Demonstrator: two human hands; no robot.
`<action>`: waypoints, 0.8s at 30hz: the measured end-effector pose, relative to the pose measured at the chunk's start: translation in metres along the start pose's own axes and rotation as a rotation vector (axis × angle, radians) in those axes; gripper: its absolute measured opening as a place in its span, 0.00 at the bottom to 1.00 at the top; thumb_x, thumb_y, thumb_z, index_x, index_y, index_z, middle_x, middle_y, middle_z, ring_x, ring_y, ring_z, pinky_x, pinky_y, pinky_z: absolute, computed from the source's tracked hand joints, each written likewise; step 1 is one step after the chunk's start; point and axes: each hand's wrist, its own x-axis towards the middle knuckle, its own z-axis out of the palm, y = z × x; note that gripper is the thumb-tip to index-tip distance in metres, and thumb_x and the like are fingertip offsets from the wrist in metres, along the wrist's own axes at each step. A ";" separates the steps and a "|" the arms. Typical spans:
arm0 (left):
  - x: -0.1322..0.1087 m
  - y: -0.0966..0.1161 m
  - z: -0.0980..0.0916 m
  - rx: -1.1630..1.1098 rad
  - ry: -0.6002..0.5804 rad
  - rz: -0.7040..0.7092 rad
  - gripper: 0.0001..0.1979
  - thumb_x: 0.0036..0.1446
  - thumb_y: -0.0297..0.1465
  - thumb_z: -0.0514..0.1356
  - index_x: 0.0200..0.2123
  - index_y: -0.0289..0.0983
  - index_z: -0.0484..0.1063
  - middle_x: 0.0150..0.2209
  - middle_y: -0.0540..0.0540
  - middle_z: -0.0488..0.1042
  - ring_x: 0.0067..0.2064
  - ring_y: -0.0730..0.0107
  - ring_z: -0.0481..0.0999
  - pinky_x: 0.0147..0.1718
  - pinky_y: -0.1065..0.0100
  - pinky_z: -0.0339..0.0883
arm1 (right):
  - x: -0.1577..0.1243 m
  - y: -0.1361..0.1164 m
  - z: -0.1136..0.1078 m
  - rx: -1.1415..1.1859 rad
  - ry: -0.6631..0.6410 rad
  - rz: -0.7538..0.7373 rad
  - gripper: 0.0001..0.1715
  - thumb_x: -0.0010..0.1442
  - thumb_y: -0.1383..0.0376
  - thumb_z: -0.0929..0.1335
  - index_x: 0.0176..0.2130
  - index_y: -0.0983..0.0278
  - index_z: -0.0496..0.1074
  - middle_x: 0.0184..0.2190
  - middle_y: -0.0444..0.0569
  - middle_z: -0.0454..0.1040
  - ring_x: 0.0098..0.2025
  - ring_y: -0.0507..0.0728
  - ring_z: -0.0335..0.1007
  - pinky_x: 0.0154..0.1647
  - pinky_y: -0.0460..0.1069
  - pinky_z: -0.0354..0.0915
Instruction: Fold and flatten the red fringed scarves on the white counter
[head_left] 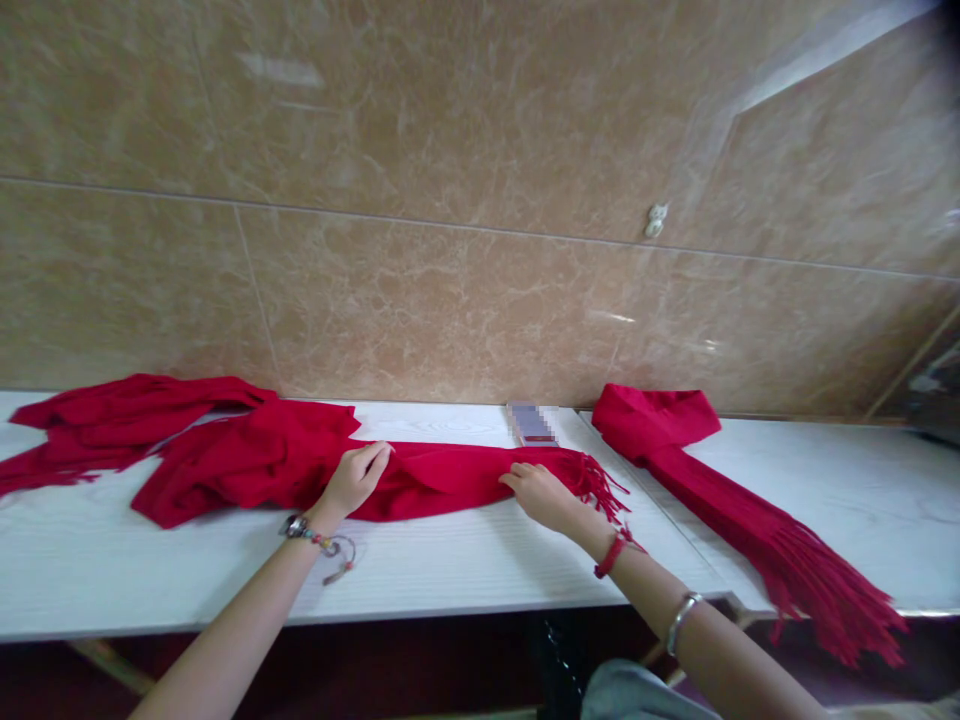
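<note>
A red fringed scarf point(450, 487) lies lengthwise along the white table, its fringe pointing right. My left hand point(354, 482) is closed on the scarf near its upper edge, fingers pinched together. Farther right, short of the fringe, my right hand point(541, 492) also pinches the fabric. Between the two hands the cloth is fairly flat, with a soft fold. To the left it runs into a bunched heap of red cloth point(247, 460); I cannot tell where one piece ends and another begins.
Another red scarf point(720, 500), folded at its top, lies on the right with its fringe hanging over the front edge of the white table point(450, 575). A phone-like flat object point(534, 425), partly blurred, lies by the marble-patterned wall point(450, 300). A small figure point(655, 220) sticks to the wall.
</note>
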 end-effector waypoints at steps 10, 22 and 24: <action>0.008 0.028 -0.027 -0.269 -0.816 -0.051 0.23 0.58 0.43 0.45 0.28 0.36 0.74 0.28 0.47 0.75 0.33 0.69 0.73 0.38 0.71 0.62 | -0.032 0.013 -0.005 0.239 0.098 0.059 0.15 0.58 0.65 0.62 0.43 0.66 0.71 0.42 0.53 0.70 0.44 0.56 0.66 0.47 0.49 0.61; 0.015 -0.013 0.039 0.265 -0.808 -0.064 0.24 0.60 0.41 0.45 0.59 0.44 0.53 0.63 0.45 0.47 0.63 0.61 0.44 0.57 0.54 0.43 | -0.033 0.016 0.003 0.005 0.054 0.096 0.15 0.57 0.75 0.58 0.38 0.69 0.71 0.38 0.55 0.72 0.42 0.57 0.67 0.42 0.48 0.61; 0.014 -0.020 0.042 0.299 -0.824 -0.060 0.25 0.62 0.42 0.41 0.61 0.46 0.48 0.64 0.47 0.42 0.64 0.63 0.39 0.58 0.52 0.39 | -0.036 0.018 0.002 0.011 0.076 0.096 0.15 0.58 0.75 0.58 0.38 0.69 0.71 0.37 0.55 0.72 0.41 0.57 0.68 0.42 0.48 0.61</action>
